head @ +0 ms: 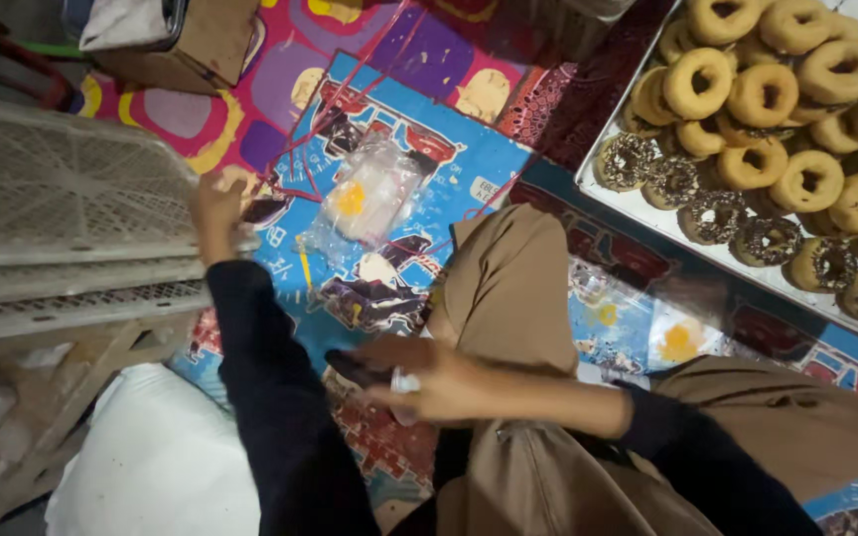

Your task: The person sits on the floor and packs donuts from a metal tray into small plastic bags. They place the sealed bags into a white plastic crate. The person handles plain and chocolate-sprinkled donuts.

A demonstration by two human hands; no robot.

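- Three stacked white mesh trays [62,199] occupy the far left, resting on a wooden frame; a white sack [156,462] lies below them.
- Left hand [215,213]: fingers closed on the right edge of the tray stack; dark sleeve runs down from the wrist.
- Cardboard box [201,40] sits at the top left on the patterned floor mat [469,159], which is blue, purple and pink.
- Clear plastic packet [369,194], roughly rectangular with a yellow round mark, lies on the mat at centre, apart from both hands.
- Right hand [434,382]: fingers curled narrow around a small white object [404,382] and touching a dark flat item; kind cannot be told.
- Second clear packet [682,337] with a yellow mark lies right of the knee.
- White tray [647,213] at upper right holds plain and chocolate-sprinkled doughnuts [767,99].
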